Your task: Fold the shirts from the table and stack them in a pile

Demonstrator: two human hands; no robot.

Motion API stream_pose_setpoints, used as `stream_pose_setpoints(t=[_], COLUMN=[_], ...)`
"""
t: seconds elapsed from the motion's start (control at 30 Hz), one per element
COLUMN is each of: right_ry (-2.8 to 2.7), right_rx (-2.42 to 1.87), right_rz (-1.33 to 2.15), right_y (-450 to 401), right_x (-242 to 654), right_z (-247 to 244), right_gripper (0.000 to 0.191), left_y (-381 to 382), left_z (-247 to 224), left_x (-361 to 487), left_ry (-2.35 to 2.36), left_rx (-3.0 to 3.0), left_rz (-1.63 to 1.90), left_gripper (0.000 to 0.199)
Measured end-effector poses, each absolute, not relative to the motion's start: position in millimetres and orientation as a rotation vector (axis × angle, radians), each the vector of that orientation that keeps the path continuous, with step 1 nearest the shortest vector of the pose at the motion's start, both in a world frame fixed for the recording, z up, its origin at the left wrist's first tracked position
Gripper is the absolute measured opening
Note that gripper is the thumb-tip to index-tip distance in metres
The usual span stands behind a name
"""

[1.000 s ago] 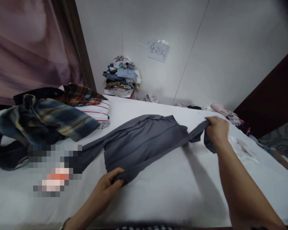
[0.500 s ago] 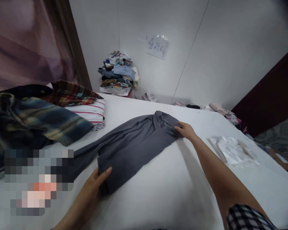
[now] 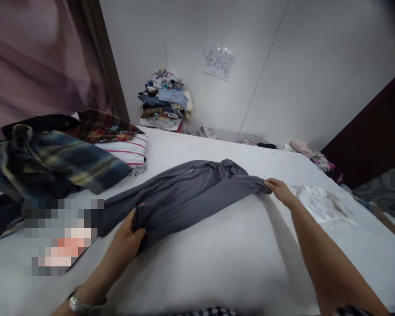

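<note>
Head view: across the wide white-covered worktop [image 3: 213, 267] lies a long, rumpled dark-grey cloth garment [image 3: 191, 202], stretched between both hands. Left of it is a heaped blue-and-yellow plaid garment [image 3: 85, 160], and near the far edge rises a tall stack of mixed folded clothes [image 3: 167, 101]. A white, shiny folded bundle [image 3: 327, 206] sits at right; whether plastic wraps it, I cannot tell. The left hand [image 3: 120, 243] has its grip closed on the grey garment's left end; the right hand [image 3: 279, 192] pinches its right end. A silver metal wristwatch [image 3: 80, 303] circles the left wrist.
</note>
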State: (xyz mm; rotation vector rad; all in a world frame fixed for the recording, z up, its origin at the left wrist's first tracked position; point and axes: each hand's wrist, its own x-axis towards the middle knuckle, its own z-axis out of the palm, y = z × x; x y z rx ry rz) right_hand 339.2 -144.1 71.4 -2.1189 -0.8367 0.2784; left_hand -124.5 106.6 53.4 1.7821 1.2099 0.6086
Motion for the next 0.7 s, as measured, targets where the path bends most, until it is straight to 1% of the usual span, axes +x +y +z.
stream_pose_setpoints(t=[0.13,0.23,0.33,0.4,0.43,0.57,0.63,0.7], right_ry=[-0.843,-0.752,-0.718,-0.764,-0.814,-0.998,-1.01,-1.01], right_rx=[-2.219,-2.305,-2.376,-2.443,-2.493,-2.638,-2.654,-2.709], right_rz=[0.506,0.501,0.383,0.334,0.315,0.128,0.052,0.048], right_y=[-217.9,-246.0,-242.0,-227.5,-219.0,-192.6,-188.4,-188.8], right_x=[318.6,296.6,278.4,270.0,267.0,262.4,263.7,265.8], right_z=[66.3,60.9,64.0,66.3,66.1,53.9,45.3,39.2], right_gripper=[0.031,0.03,0.037,0.043,0.044,0.03,0.031,0.033], left_y=[101.6,96.3,94.1,92.2,90.5,79.8,75.5,74.3], left_z=[49.4,48.6,53.5,57.5,59.1,62.0,62.9,65.0], left_x=[-142.6,-147.7,-147.3,-147.0,-147.5,-152.1,-154.0,-154.8], left_ry=[1.197,1.213,1.254,1.292,1.314,1.406,1.436,1.464], left_rx=[1.854,1.983,2.119,2.167,2.184,2.272,2.353,2.447], left_rz=[0.429,0.371,0.378,0.375,0.373,0.306,0.159,-0.005], left_gripper=[0.072,0.069,0.061,0.056,0.054,0.05,0.05,0.051])
